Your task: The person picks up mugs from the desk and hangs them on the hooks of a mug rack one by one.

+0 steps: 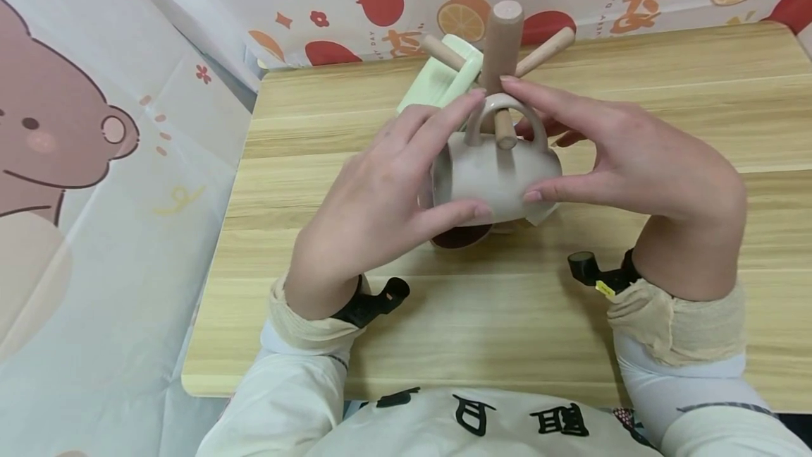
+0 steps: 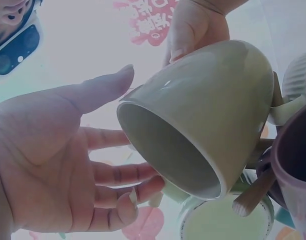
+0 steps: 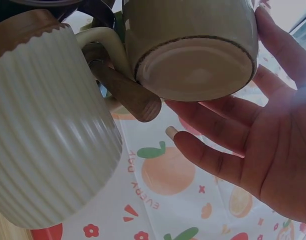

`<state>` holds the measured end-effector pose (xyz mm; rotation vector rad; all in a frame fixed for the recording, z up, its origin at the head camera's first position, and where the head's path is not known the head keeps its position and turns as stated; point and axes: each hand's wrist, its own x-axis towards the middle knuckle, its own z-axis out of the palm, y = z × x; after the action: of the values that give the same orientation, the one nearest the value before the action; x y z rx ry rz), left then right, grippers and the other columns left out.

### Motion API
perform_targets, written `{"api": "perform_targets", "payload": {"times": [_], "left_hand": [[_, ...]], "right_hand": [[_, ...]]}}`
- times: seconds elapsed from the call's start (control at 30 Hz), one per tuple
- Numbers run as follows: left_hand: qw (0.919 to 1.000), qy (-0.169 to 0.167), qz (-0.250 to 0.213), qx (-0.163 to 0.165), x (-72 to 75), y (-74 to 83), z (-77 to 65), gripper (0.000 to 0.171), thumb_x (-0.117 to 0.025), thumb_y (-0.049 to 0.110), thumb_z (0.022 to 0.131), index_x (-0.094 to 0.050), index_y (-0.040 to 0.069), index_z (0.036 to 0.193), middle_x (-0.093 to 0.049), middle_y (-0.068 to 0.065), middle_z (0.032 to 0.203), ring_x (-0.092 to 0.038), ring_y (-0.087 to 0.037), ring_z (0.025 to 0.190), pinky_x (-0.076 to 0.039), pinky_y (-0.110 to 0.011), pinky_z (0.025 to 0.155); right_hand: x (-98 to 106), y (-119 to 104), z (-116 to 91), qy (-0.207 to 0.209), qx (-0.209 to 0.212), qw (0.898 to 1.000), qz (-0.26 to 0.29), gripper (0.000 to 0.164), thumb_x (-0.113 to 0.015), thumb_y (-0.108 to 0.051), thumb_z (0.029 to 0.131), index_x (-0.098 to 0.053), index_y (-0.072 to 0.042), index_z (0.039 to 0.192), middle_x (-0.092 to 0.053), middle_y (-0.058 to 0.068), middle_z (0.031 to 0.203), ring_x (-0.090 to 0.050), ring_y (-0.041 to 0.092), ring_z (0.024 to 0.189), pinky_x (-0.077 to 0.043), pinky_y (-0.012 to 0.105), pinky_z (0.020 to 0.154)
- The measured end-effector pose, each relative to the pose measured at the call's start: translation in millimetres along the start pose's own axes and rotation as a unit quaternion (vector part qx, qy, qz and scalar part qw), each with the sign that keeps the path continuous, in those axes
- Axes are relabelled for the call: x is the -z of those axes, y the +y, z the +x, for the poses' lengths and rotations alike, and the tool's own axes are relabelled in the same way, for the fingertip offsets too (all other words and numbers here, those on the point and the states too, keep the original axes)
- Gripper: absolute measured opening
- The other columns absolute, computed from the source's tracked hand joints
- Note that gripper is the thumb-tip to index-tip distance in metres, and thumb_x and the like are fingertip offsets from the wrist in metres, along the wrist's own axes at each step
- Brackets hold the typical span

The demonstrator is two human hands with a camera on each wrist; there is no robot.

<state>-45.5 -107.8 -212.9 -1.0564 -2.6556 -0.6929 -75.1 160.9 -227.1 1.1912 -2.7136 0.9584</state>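
A glossy pale grey mug (image 1: 507, 189) lies on its side on a wooden mug tree (image 1: 501, 48), its handle looped over a peg (image 1: 505, 131). My left hand (image 1: 387, 189) is at the mug's rim end, thumb along its side and forefinger near the handle. In the left wrist view its fingers are spread and loosely extended beside the open mouth. At the base end is my right hand (image 1: 647, 154), its thumb tip against the mug and its forefinger reaching toward the post. The right wrist view shows its fingers loosely stretched by the mug's unglazed base.
A light green mug (image 1: 431, 80) is behind at the left of the tree. Lower down are a dark-mouthed mug (image 1: 463, 237) and a white ribbed mug (image 3: 53, 130). More pegs (image 1: 547, 51) stick out. Fruit-print cloth (image 1: 380, 5) borders the wooden table (image 1: 304, 161).
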Motion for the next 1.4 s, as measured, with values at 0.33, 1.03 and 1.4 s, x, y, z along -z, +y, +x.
{"api": "perform_targets", "payload": {"times": [0.33,1.03,1.4], "left_hand": [[0.9925,0.089,-0.023,-0.081,-4.4,-5.0,6.4,0.065,-0.077,0.036,0.086,-0.054,0.005,0.138,-0.053,-0.014,0.11,-0.045,-0.022,0.093,-0.038,-0.031,0.079],[0.9829,0.155,-0.042,-0.09,-23.0,-25.2,28.5,0.051,-0.068,0.035,0.091,-0.059,0.01,0.134,-0.043,-0.016,0.15,-0.019,-0.028,0.15,-0.001,-0.051,0.119],[0.9786,0.168,-0.089,-0.078,-25.2,-29.8,31.6,0.029,-0.064,0.025,0.095,-0.069,0.01,0.119,-0.054,-0.013,0.142,-0.027,-0.022,0.148,0.002,-0.049,0.12]], "right_hand": [[-0.3,0.1,0.3,0.005,0.01,1.0,-0.004,0.101,-0.086,-0.02,0.076,-0.025,-0.031,0.156,-0.061,-0.003,0.121,-0.057,0.008,0.107,-0.04,0.009,0.088],[-15.5,1.7,18.4,0.178,0.109,0.978,0.005,0.037,-0.062,-0.002,0.094,-0.063,-0.006,0.13,-0.067,0.014,0.115,-0.058,0.018,0.098,-0.04,0.017,0.09],[-26.7,-2.5,36.3,0.349,0.161,0.923,0.029,0.024,-0.068,-0.022,0.094,-0.076,-0.001,0.099,-0.066,0.022,0.11,-0.057,0.036,0.111,-0.039,0.038,0.102]]}}
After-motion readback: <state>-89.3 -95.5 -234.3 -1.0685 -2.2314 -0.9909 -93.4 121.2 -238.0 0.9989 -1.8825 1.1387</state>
